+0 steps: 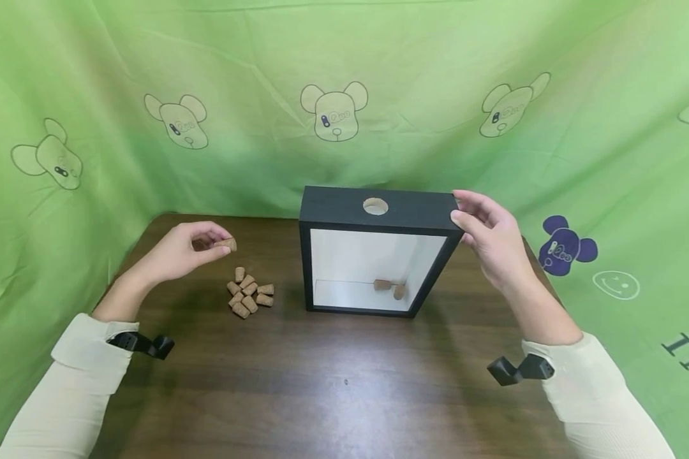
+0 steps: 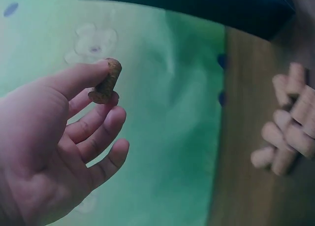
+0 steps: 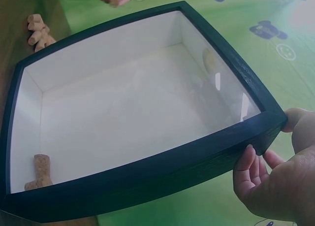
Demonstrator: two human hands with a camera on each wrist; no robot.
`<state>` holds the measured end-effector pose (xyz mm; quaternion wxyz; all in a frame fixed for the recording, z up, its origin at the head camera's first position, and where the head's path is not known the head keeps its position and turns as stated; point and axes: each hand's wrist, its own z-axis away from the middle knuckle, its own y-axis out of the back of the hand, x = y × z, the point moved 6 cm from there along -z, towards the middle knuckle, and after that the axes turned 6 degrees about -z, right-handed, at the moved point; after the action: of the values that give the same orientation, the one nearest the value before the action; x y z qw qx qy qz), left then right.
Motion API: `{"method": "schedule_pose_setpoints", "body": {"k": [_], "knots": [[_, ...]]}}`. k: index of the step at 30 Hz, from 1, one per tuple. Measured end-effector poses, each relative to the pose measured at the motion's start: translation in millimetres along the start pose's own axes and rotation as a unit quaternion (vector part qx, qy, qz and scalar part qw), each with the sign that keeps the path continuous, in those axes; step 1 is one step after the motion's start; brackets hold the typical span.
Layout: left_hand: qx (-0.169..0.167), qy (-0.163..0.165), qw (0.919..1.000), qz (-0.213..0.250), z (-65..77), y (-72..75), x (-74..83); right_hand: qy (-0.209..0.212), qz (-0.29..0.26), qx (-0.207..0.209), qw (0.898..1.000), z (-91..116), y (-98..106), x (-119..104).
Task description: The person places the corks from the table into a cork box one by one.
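Note:
Between thumb and fingers my left hand (image 1: 186, 250) pinches a tapered cork stopper (image 2: 109, 80), held up over the table to the left of the box. Below it lies a loose pile of several corks (image 1: 249, 288). A black-framed shadow box (image 1: 381, 225) with a white inside and a clear front stands upright, a round hole (image 1: 376, 206) in its top. Two corks (image 3: 43, 169) lie inside on its floor, toward the right side in the head view. My right hand (image 1: 490, 237) grips the box's upper right corner, thumb on the near side.
The box and the pile stand on a dark brown wooden table (image 1: 298, 382). Behind and on both sides hangs a green cloth (image 1: 252, 146) printed with bear heads. A black wrist camera (image 1: 143, 344) sits on the left sleeve, another on the right.

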<state>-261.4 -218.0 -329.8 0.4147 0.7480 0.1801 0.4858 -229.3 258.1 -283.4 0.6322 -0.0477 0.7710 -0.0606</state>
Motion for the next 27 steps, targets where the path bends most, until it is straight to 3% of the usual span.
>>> {"method": "schedule_pose_setpoints", "body": {"k": [10,15,27], "knots": [[-0.003,-0.023,0.9997,-0.003,-18.9,24.2,49.6,0.002,0.001,0.0,1.0,-0.3,-0.7,0.1],[0.003,-0.054,0.9985,-0.013,-32.5,34.4,73.4,0.001,-0.003,0.0,1.0,-0.2,-0.9,-0.3],[-0.004,-0.11,0.9936,-0.025,-60.3,39.8,117.8,-0.003,0.006,0.0,1.0,0.2,-1.5,-1.8]]}}
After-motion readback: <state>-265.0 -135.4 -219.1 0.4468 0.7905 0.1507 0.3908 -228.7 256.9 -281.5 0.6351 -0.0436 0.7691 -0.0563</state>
